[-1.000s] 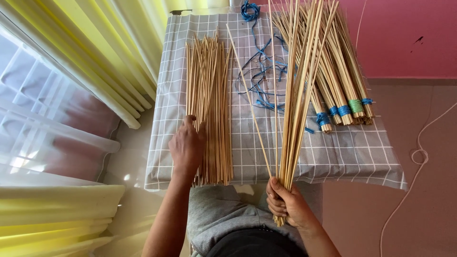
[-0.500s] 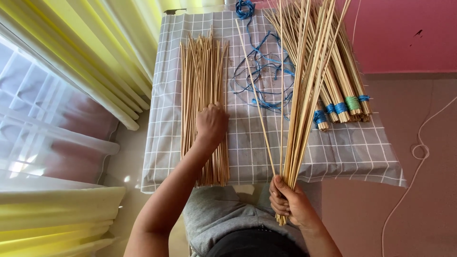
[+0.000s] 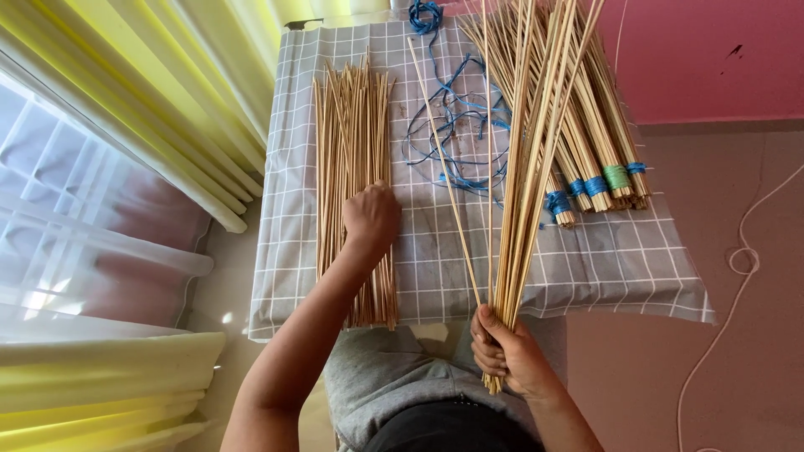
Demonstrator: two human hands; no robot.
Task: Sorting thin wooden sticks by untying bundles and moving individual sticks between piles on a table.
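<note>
Upright, fanned sticks (image 3: 528, 159) gripped by right hand (image 3: 507, 351); left hand (image 3: 371, 216) curled on lengthwise pile (image 3: 352, 167).

Held stick bunch (image 3: 528, 167): tips cut off at 12 o'clock frame edge. Left hand (image 3: 371, 216) covers part of loose stick pile (image 3: 352, 167); fingertips hidden. Tied bundles (image 3: 599, 159): upper ends out of frame. Tabletop under checked cloth (image 3: 586, 268) not visible.

Bare checked cloth (image 3: 586, 268) lies open on the desk's near right. Tangled blue string (image 3: 456, 138) clutters the middle, between the loose sticks (image 3: 352, 134) and the tied bundles (image 3: 595, 159).
</note>
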